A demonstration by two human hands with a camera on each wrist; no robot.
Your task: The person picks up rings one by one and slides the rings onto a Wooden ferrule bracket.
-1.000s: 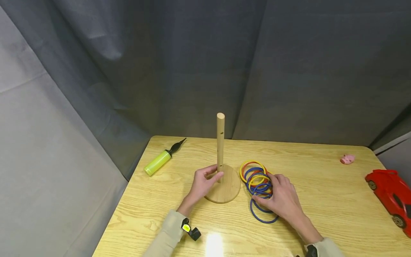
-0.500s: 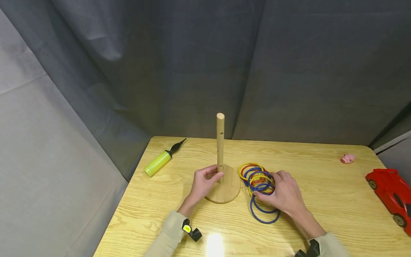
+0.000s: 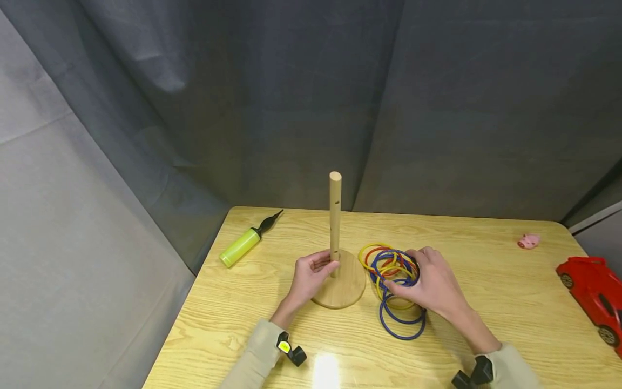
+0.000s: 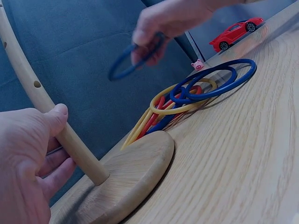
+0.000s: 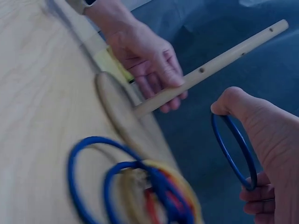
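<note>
A wooden peg with small holes stands upright on a round wooden base. My left hand grips the peg low down, thumb on the near side and fingers behind it. To the right of the base, my right hand pinches a blue ring between thumb and fingers. In the left wrist view this ring hangs above the other rings. Beside the base lies a loose overlapping pile of blue, red and yellow rings, partly covered by the right hand in the head view.
A green hand pump with a black nozzle lies at the back left of the wooden table. Toward the right edge are a small pink pig and a red toy car. A dark curtain hangs behind the table.
My right hand has lifted slightly from the pile with a blue ring pinched in it, and some rings have shifted. The left hand keeps its grip on the peg.
</note>
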